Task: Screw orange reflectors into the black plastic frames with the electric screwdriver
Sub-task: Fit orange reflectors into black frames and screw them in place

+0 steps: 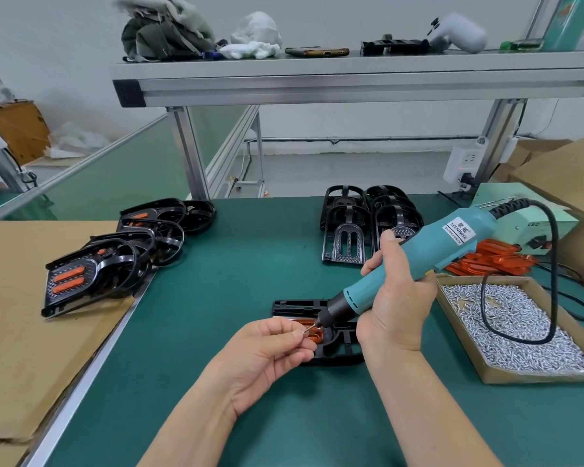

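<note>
Mid-batch from my view. Left pile of finished frames (91, 264), orange reflectors fitted, stacked at mat edge and on cardboard. Bare frames (368, 224) waiting at back of mat. Current frame (321, 335) lies flat front centre, reflector (312, 332) seated in it. Right hand (393, 298) wrapped around electric screwdriver (418, 257), bit angled down at reflector. Left hand (267, 352) pinching one screw (307, 329) to bit tip; I judge screw not yet driven. Spare reflectors (493, 261) and screw tray (516, 318) well stocked at right, so plenty left.
</note>
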